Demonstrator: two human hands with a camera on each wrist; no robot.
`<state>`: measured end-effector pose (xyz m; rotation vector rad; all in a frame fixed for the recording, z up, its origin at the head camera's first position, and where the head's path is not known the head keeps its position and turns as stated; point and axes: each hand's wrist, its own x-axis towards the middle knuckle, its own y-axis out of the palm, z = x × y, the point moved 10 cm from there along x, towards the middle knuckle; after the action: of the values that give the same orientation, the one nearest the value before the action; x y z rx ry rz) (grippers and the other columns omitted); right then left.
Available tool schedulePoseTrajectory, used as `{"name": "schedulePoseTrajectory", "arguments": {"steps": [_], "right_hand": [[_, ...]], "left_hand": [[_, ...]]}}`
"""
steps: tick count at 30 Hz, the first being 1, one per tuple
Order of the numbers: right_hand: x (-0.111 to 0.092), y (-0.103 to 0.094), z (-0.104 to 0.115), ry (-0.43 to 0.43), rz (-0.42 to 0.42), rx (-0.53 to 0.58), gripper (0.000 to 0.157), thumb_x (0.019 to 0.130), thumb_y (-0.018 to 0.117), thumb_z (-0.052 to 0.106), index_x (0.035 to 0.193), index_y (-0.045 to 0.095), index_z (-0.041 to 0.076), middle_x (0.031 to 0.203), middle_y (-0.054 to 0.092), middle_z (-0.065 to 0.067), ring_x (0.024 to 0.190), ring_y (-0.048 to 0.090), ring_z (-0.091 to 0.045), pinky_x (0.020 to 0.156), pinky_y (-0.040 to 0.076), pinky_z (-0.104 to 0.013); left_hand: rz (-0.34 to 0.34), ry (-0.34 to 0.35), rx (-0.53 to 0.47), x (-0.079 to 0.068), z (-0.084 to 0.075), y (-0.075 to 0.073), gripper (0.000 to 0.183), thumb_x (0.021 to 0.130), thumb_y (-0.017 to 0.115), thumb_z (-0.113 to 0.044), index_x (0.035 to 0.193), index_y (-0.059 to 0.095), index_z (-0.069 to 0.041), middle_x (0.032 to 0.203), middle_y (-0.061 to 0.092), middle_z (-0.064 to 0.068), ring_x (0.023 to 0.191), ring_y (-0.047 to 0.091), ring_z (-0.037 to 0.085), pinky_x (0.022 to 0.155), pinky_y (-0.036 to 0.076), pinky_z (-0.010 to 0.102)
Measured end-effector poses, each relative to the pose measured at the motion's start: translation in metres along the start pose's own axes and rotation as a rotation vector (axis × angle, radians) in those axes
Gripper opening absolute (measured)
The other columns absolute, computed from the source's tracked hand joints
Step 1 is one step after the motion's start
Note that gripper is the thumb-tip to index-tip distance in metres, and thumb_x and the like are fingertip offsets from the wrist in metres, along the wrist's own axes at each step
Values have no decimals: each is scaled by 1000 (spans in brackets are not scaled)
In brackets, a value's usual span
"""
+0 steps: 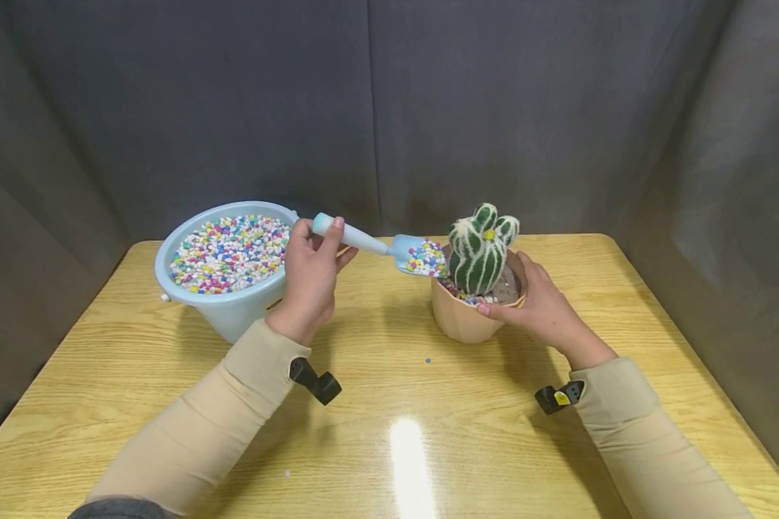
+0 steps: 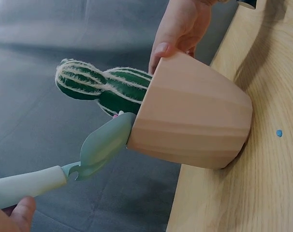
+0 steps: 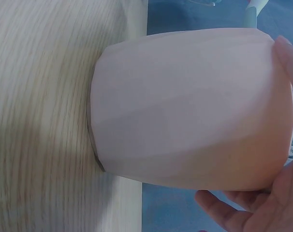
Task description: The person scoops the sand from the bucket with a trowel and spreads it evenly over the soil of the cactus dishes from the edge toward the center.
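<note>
My left hand (image 1: pixel 311 277) holds a light blue toy shovel (image 1: pixel 360 239) by its handle, pinched between thumb and fingers. Colourful pebbles (image 1: pixel 426 258) lie in the shovel's blade, whose tip is at the left rim of a peach flower pot (image 1: pixel 465 323). In the left wrist view the blade (image 2: pixel 107 142) meets the pot's rim. A green-and-white cactus (image 1: pixel 482 261) stands in the pot, with pebbles and a grey surface around its base. My right hand (image 1: pixel 548 311) grips the pot's right side, thumb at the near rim; the right wrist view shows fingers (image 3: pixel 228 212) around the wall.
A light blue bucket (image 1: pixel 227 313) full of multicoloured pebbles (image 1: pixel 230 252) stands at the left, behind my left forearm. One blue pebble (image 1: pixel 428 360) lies on the wooden table (image 1: pixel 363 432) in front of the pot. Dark grey curtain (image 1: pixel 234 108) hangs behind and at the sides.
</note>
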<state>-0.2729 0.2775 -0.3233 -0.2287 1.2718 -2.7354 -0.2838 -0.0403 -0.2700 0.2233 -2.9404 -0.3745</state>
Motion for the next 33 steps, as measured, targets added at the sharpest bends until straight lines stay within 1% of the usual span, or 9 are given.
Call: {"name": "schedulePoseTrajectory", "arguments": {"steps": [10,15,18,26,33], "right_hand": [[0,1,2,-23,6,-13,112,84,85,43,161,18,-4,160,24,-34,148,24,-50,118,25,-69],[-1,0,3,-42,-4,3,109,84,85,40,161,21,-2,157,30,-32,146,27,-48,117,26,-68],[0,0,3,-41,-4,13,109,84,85,39,161,20,-2,157,30,-31,146,27,-48,117,26,-68],[0,0,-1,-26,18,27,113,84,85,39,161,15,-4,159,26,-33,148,24,-48,119,25,-68],[-2,3,-1,-49,54,51,111,85,85,34,162,14,-3,162,21,-32,149,21,-47,120,22,-66]], "left_hand": [[4,23,39,2,-6,2,15,107,58,-16,113,48,-7,118,59,12,116,65,27,98,58,36],[1,21,44,4,-6,3,16,107,59,-18,112,48,-7,117,59,12,115,65,27,98,58,36],[-4,22,47,4,-7,3,15,107,59,-17,111,49,-8,116,60,11,114,65,26,97,58,36],[2,35,53,5,-8,4,15,107,60,-16,113,49,-7,117,59,12,116,65,27,97,58,37],[1,48,37,5,-9,6,14,107,59,-15,110,48,-7,115,59,12,115,65,28,97,59,37]]}}
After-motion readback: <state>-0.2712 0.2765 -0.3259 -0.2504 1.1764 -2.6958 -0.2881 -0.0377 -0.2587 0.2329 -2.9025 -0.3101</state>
